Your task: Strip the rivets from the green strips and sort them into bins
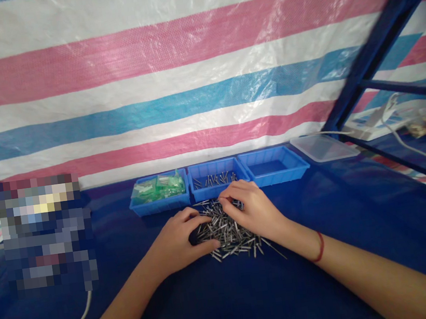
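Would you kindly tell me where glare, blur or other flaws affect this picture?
Head view: white glare streaks the striped sheet; head view, left: a pixelated patch hides detail; head view, far right: the edge falls dark and soft; head view, centre: the heap of metal pins looks fairly clear.

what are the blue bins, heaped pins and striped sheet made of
Bins: probably moulded plastic, semi-gloss, given their uniform blue and thin walls. Pins: apparently metal, from their grey glints; which metal is unclear. Sheet: likely woven plastic, glossy, with creased highlights.

Shiny metal pins (228,230), smooth plastic bins (278,177); glossy woven sheeting (149,94)
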Motion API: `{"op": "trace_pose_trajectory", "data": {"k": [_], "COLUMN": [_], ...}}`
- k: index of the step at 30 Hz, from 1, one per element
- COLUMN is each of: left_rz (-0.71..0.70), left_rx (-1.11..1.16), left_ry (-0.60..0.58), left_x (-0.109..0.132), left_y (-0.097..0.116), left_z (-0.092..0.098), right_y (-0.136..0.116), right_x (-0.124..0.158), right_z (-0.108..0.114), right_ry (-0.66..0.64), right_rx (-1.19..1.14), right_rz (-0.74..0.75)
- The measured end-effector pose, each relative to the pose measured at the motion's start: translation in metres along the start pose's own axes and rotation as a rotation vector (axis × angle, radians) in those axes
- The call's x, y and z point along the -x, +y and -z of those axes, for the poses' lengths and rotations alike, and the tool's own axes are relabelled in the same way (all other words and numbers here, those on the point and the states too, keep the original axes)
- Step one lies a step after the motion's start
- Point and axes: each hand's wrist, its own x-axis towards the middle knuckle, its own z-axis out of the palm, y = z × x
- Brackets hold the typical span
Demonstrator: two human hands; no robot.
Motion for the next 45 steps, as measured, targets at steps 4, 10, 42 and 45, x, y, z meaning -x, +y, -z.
{"op": "trace_pose_trajectory", "data": {"k": [4, 10, 42, 45], "left_rz": [-0.020, 0.000, 0.188, 0.192], "left_rx": [0.052, 0.096, 0.524, 0.516], "left_ry": [-0.007, 0.014, 0.328, 0.293], "left_x": [0.000, -0.001, -0.006, -0.005], "left_y": [-0.005, -0.008, 0.001, 0.001], "left_z": [0.000, -0.002, -0.010, -0.009], "right_y": [-0.001, -0.005, -0.024, -0.022], "right_x": [0.000, 0.001, 0.009, 0.008], "right_z": [0.000, 0.001, -0.007, -0.003], "right_ry": [-0.020, -0.035, -0.080, -0.070], "right_rx": [0.002, 0.008, -0.139, -0.133], "right_rz": [0.018, 0.040, 0.131, 0.086]}}
